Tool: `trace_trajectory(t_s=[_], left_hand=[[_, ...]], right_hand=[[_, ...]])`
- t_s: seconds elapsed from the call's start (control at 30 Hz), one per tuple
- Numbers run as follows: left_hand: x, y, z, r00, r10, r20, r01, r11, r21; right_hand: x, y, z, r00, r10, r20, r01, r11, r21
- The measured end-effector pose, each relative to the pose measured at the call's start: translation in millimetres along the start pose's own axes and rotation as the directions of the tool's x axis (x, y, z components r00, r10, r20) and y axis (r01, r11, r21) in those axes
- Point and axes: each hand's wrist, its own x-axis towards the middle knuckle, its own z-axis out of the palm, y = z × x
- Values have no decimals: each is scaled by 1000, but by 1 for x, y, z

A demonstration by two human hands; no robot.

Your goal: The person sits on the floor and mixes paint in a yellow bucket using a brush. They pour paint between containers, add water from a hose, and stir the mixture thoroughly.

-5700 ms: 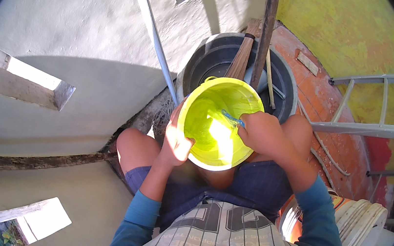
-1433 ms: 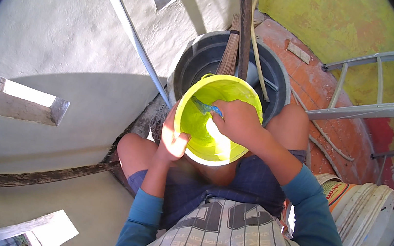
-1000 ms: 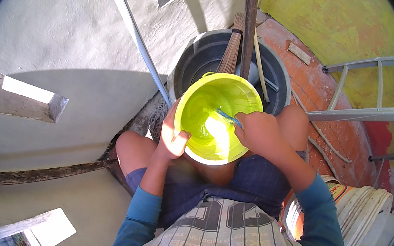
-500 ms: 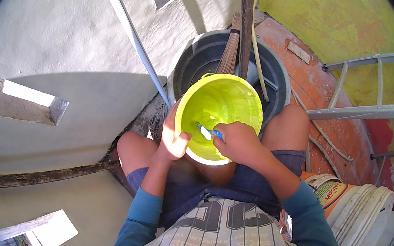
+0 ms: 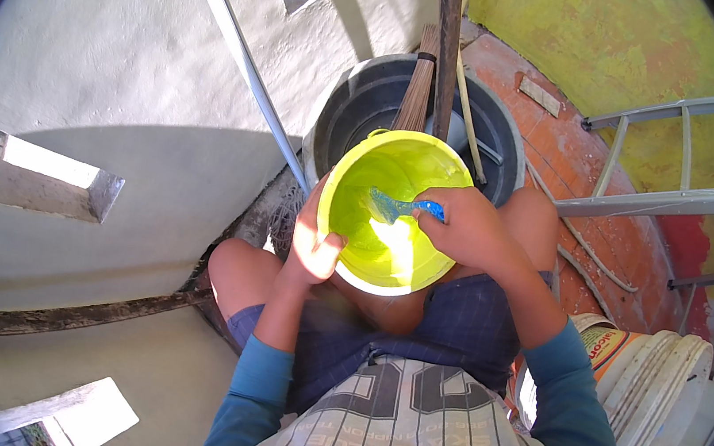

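Currently, both hands are engaged with a single assembly: a yellow-green bucket (image 5: 440, 166) and a blue-handled tool (image 5: 408, 208). The left hand (image 5: 311, 251) grips the bucket at the left side of its rim, thumb over the edge and fingers along the outer wall. The right hand (image 5: 468, 226) is closed around the handle of the tool above the right side of the bucket's opening. The broad end of the tool points left, within the outline of the rim; whether it touches the inner wall cannot be determined. The bucket is tilted with its opening toward the viewer, positioned between the person's bent knees; its base is hidden. A bright patch of light lies across the lower part of its interior. Beyond the bucket is a round grey tub (image 5: 509, 121), its near rim partly covered by the bucket. A stick broom (image 5: 418, 92) stands at the tub, with a dark pole (image 5: 443, 60) just to its right and a thin pale stick (image 5: 471, 123) farther right. A metal ladder (image 5: 662, 203) extends above the right part of the orange floor (image 5: 578, 130). White containers (image 5: 662, 385) are located beside the right sleeve.
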Motion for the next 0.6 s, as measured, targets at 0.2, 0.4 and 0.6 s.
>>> trace_trajectory(t_s=[0.2,0.4,0.6], left_hand=[[1,-5,-3,997,75,37,-77,994,73],[4,-9,-2,993,102,63,-108,990,91],[6,-6,-1,992,98,82,-110,981,158]], right_hand=[[0,4,-7,997,-76,2,73,952,-296],[-4,7,9,987,-94,133,147,863,-484],[-19,8,22,968,-174,179,241,840,-487]])
